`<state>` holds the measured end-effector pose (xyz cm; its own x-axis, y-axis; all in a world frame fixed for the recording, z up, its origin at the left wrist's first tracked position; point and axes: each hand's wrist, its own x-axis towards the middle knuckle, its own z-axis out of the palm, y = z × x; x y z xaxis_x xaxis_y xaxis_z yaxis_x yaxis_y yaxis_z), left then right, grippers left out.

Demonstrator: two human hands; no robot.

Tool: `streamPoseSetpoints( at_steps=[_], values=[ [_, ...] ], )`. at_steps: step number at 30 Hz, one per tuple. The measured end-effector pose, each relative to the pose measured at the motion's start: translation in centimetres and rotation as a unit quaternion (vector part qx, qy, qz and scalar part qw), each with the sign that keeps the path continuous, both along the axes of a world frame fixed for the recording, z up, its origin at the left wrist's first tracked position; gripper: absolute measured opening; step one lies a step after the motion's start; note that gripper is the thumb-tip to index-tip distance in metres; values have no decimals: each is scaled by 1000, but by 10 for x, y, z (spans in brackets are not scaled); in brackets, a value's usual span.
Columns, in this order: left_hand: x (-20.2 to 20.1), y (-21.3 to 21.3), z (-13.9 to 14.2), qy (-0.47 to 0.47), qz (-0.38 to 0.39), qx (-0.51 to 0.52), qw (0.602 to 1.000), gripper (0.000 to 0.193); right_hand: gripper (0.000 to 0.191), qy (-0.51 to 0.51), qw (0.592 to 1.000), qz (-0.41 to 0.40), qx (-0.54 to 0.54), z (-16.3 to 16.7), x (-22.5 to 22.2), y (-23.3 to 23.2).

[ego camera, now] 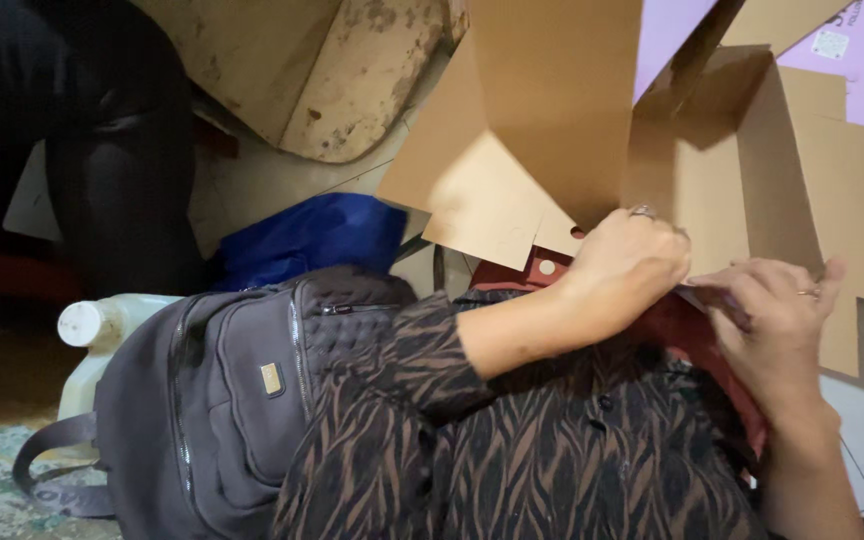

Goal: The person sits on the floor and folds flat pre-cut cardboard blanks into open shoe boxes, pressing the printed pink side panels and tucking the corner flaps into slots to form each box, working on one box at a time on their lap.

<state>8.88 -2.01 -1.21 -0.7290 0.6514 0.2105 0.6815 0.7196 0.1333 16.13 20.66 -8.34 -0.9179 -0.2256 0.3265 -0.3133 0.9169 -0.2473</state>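
Note:
My left hand (624, 262), with a ring on one finger, is closed on the edge of a flat brown cardboard piece (542, 130) that stands up in front of me. My right hand (774, 320), also ringed, pinches the same cardboard edge just to the right, fingers pressed against a cardboard flap (812, 190). A red-brown cardboard piece with a round hole (537, 270) lies under my hands. My patterned brown and black sleeve (402, 370) crosses the lower middle.
A grey backpack (222, 400) leans at my left, beside a white plastic jug (102, 325) and a blue bag (312, 235). A stained board (342, 70) rests at the top. Pink sheets (852, 55) sit behind the cardboard. Dark clothing (82, 130) fills the upper left.

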Motion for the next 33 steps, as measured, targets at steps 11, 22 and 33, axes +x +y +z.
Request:
streamPoseSetpoints(
  at_steps=[11, 22, 33],
  values=[
    [-60, 49, -73, -88, -50, 132, 986, 19, 25, 80, 989, -83, -97, 13, 12, -33],
    [-68, 68, -58, -240, -22, 59, 969, 18, 21, -141, 745, -187, -625, -53, -4, -26],
    [-74, 76, -60, -250, 49, 111, 961, 23, 17, -110, 664, -192, -714, -36, -28, -24]
  ],
)
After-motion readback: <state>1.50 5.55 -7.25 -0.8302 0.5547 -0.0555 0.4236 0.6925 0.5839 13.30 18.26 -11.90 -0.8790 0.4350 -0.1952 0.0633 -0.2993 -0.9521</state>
